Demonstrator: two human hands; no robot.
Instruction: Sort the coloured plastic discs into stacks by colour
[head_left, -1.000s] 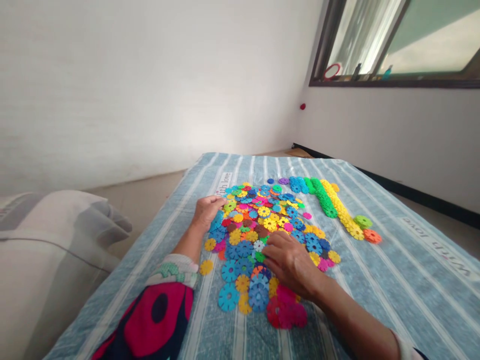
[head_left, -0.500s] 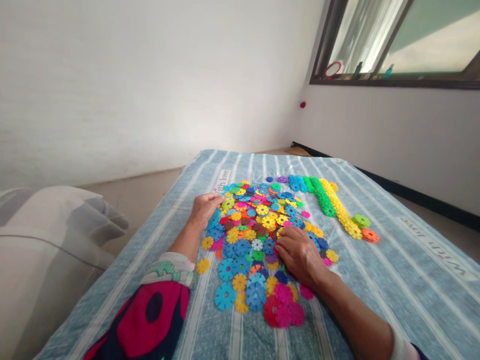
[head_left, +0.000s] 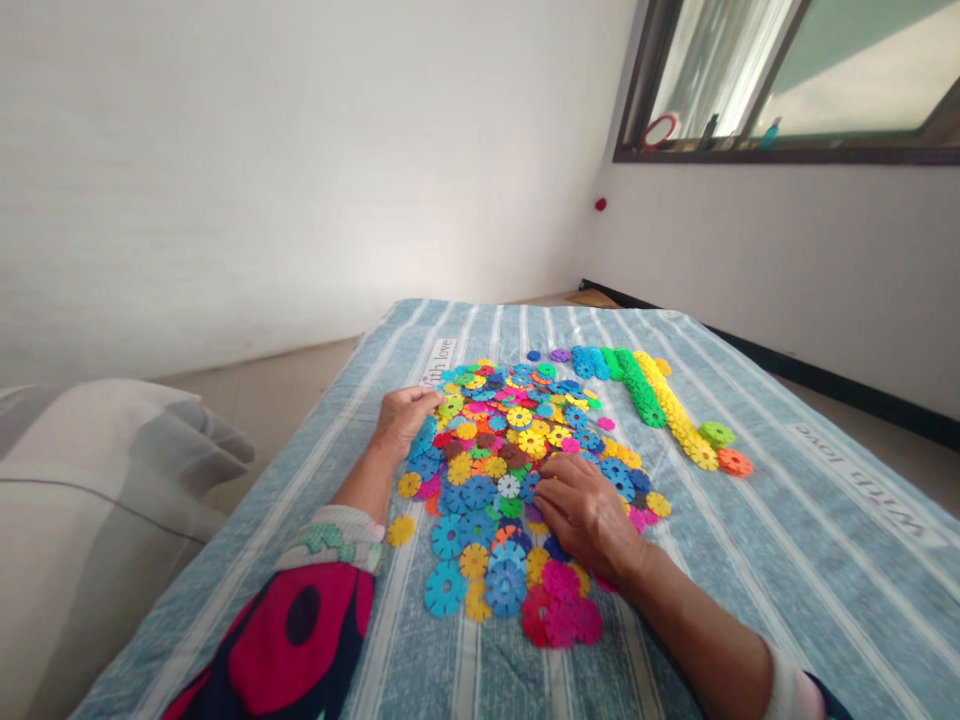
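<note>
A spread heap of notched plastic discs [head_left: 520, 417] in many colours lies on a striped bed cover [head_left: 757, 560]. At the heap's left edge is my left hand [head_left: 405, 420], its thumb and fingers pinched together beside a yellow-green disc [head_left: 451, 407]; whether anything is between them is hidden. My right hand [head_left: 589, 510] rests over the heap's right part with fingers curled down among the discs. Its fingertips are near a blue disc [head_left: 528, 487], and what they grip cannot be made out. Pink discs [head_left: 561, 615] lie on the near side.
To the right of the heap lie overlapping rows of green discs [head_left: 641, 392] and yellow discs [head_left: 679, 420], with an orange disc [head_left: 735, 461] at the near end. Blue discs [head_left: 590, 363] continue the line at the back. A cloth-covered object [head_left: 97, 500] stands at left.
My right hand has shifted slightly left over the heap, uncovering blue discs to its right. My left hand keeps its place at the heap's edge. The whole view has shifted a little.
</note>
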